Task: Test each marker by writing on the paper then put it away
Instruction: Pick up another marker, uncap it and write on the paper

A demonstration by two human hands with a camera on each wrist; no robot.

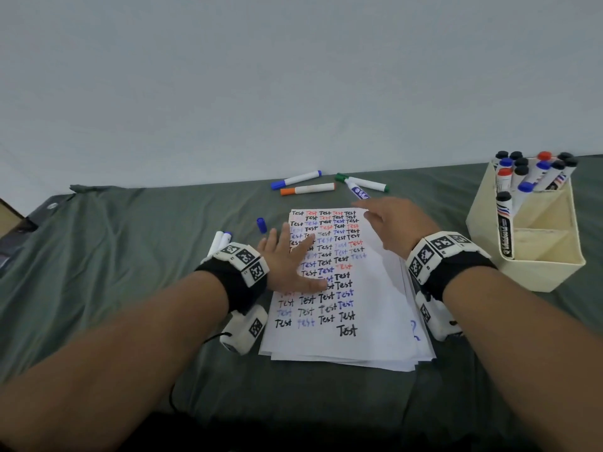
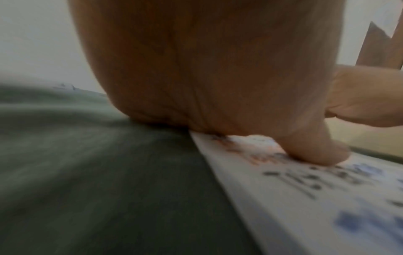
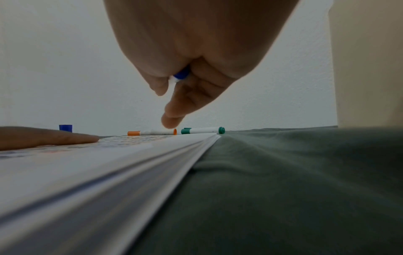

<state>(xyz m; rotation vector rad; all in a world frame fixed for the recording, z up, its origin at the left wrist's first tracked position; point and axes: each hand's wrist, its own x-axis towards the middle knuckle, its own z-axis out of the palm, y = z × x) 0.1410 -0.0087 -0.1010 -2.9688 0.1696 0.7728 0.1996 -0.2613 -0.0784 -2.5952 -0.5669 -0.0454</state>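
A stack of white paper (image 1: 368,288) covered with rows of "Test" lies on the green cloth. My left hand (image 1: 287,256) rests flat on the sheet's left side, fingers straight; in the left wrist view its thumb (image 2: 316,150) presses the paper (image 2: 305,207). My right hand (image 1: 375,213) hovers over the sheet's far right corner and grips a white marker with a blue label (image 1: 359,191), whose blue end (image 3: 181,75) shows between the fingers. A loose blue cap (image 1: 261,225) lies left of the paper. I cannot make out the held marker's tip.
Blue (image 1: 295,180), orange (image 1: 306,189) and green (image 1: 365,183) markers lie beyond the paper near the wall. Two more markers (image 1: 222,239) lie by my left wrist. A cream organizer (image 1: 554,265) holding several capped markers stands at the right.
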